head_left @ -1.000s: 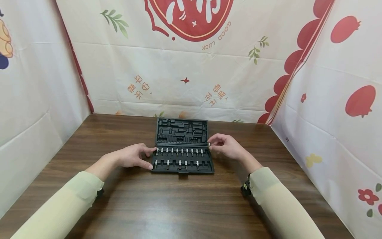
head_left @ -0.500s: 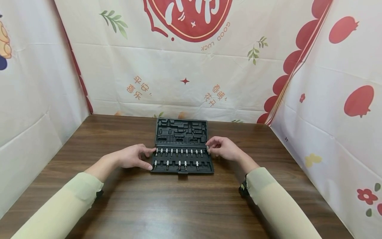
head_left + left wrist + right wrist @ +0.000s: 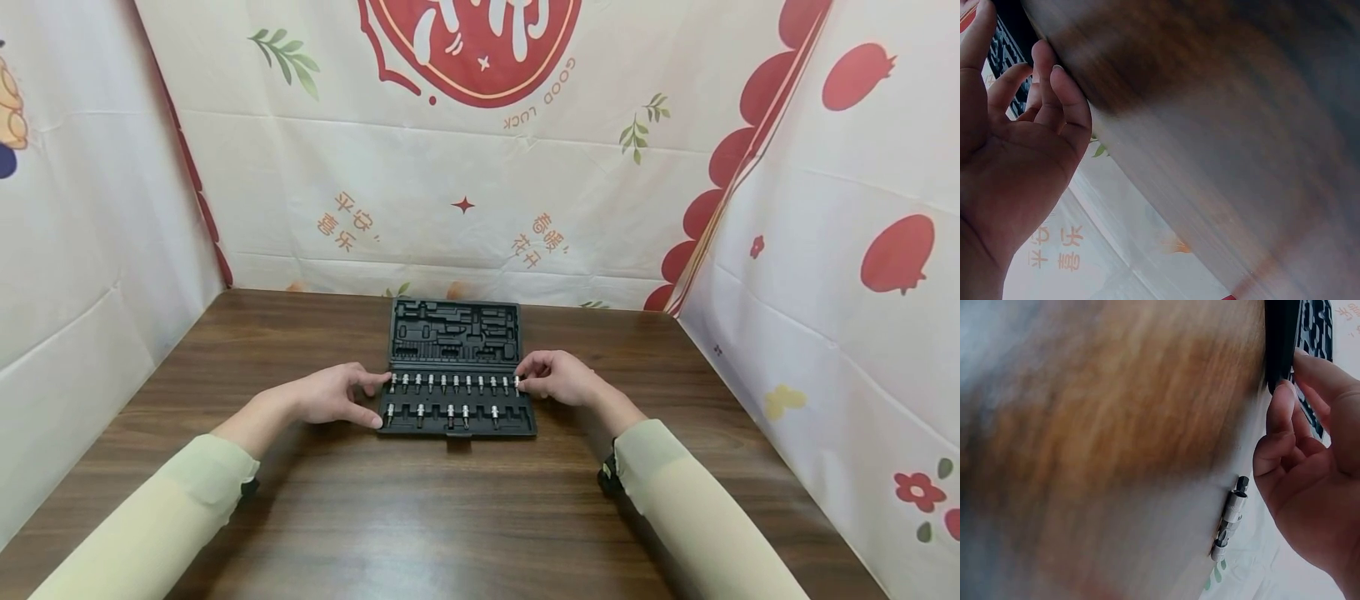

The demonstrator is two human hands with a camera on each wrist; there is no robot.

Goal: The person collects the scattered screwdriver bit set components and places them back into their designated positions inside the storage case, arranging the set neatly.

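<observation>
With our left hand [image 3: 330,396] spread against the open black plastic case [image 3: 438,400] beside it, we should seat the small silver metal socket [image 3: 517,383] pinched in our right hand [image 3: 561,379] squarely.

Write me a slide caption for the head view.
Left hand touches an open black plastic case; right hand pinches a silver metal socket bit near the case's right edge.

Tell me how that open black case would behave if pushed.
The black case would probably slide rather than tip, lying flat on the table. It looks moulded and stiff. The metal bits sit uncovered, so some might rattle.
</observation>
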